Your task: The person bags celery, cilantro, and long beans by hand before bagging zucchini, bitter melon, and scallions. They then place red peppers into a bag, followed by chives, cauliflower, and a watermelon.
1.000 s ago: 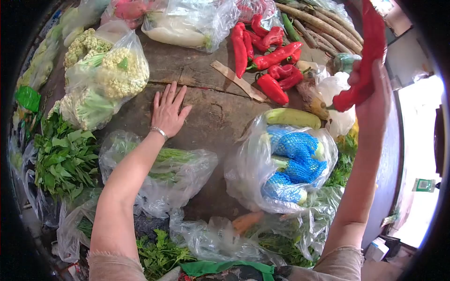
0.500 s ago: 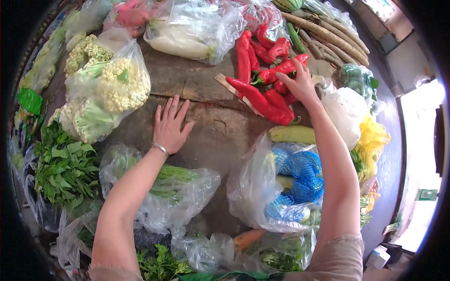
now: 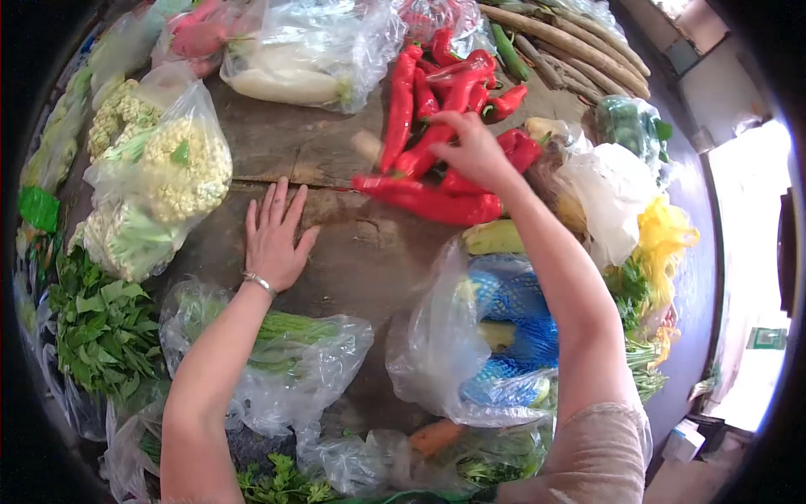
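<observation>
My left hand (image 3: 279, 244) lies flat on the brown wooden tabletop (image 3: 336, 252), fingers spread and holding nothing. My right hand (image 3: 474, 153) is over the pile of long red peppers (image 3: 400, 105), its thumb and fingers curled around a red pepper (image 3: 420, 155) in the middle. Part of that pepper is hidden by the hand. In front of it lies another long red pepper (image 3: 428, 202), its tip blurred. A pale piece of wood or card (image 3: 367, 145), also blurred, shows left of the pile.
Bagged cauliflower (image 3: 180, 168) and leafy greens (image 3: 105, 336) are on the left. White radish (image 3: 281, 86) in plastic lies behind. Long brown roots (image 3: 571, 42) sit at the back right. A blue net (image 3: 525, 323) in a clear bag and bagged green stalks (image 3: 290, 328) are nearer me.
My right hand has closed in on the peppers and shifted left, and several peppers have moved. The view has turned slightly, while my left hand stays flat on the wood.
</observation>
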Motion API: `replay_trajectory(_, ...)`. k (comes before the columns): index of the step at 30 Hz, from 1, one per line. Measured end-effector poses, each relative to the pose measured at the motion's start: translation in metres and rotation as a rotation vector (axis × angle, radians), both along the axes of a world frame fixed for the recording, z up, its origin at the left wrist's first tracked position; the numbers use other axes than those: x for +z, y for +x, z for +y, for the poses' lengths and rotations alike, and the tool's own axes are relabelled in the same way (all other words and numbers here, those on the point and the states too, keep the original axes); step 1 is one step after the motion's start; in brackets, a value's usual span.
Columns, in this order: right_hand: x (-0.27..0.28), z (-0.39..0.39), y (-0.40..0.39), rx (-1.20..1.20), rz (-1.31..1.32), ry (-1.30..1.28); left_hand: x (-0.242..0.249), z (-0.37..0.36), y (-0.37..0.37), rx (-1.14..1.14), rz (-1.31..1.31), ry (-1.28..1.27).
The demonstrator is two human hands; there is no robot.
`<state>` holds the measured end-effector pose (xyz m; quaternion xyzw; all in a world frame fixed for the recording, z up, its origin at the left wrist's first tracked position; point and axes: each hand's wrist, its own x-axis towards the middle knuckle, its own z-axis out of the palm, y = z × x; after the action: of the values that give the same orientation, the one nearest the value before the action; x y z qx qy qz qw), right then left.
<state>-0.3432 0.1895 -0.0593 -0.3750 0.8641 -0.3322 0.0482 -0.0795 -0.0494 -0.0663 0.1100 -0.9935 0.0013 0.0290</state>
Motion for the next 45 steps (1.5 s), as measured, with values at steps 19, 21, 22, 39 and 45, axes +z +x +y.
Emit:
replay_trajectory(19, 0.033, -0.062, -0.128, -0.38, 0.082, 0.546, 0.001, -0.001, -0.001, -0.011, -0.006, 0.023)
replay_trajectory(21, 0.035, -0.055, -0.132, -0.325, 0.021, 0.634, 0.001, 0.001, -0.001, -0.022, 0.006, 0.026)
replay_trajectory(22, 0.031, -0.054, -0.13, -0.322, 0.068, 0.65, 0.001, 0.0, -0.001, -0.018, 0.006, 0.021)
replay_trajectory(39, 0.085, 0.017, -0.056, 0.256, -0.564, -0.005, 0.002, 0.0, -0.002, -0.024, 0.026, 0.015)
replay_trajectory(45, 0.025, 0.028, -0.102, -0.553, 0.184, 0.65, 0.002, -0.002, -0.001, -0.022, 0.028, 0.029)
